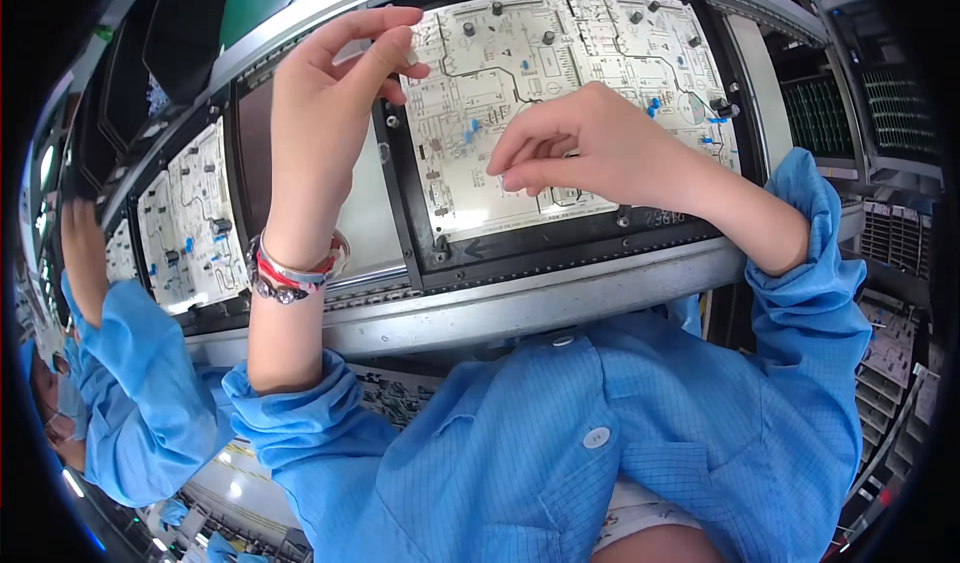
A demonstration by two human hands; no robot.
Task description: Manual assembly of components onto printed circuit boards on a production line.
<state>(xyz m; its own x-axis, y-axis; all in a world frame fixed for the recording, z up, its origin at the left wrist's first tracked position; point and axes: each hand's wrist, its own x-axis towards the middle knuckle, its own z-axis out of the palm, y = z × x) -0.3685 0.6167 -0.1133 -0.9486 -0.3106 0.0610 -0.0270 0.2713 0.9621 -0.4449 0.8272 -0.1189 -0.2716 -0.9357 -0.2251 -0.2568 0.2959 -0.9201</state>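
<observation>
A pale printed circuit board [470, 188] lies in a black carrier frame [520, 251] in front of me, with several black cylindrical and blue parts standing on it. My left hand [345, 73] is raised at the board's upper left corner. Its thumb and fingers pinch a small pale component [411, 55], whose exact kind is too small to tell. Over the middle of the board hovers my right hand [590, 148], palm down, fingers curled and thumb pressed to the forefinger. What its fingertips hold, if anything, is too small to make out.
A metal conveyor rail [480, 308] runs between me and the carrier. To the left sits another populated circuit board [188, 218], beside a co-worker in a blue sleeve [150, 383]. Black bins [185, 28] stand at the upper left. Racks of boards [895, 113] line the right side.
</observation>
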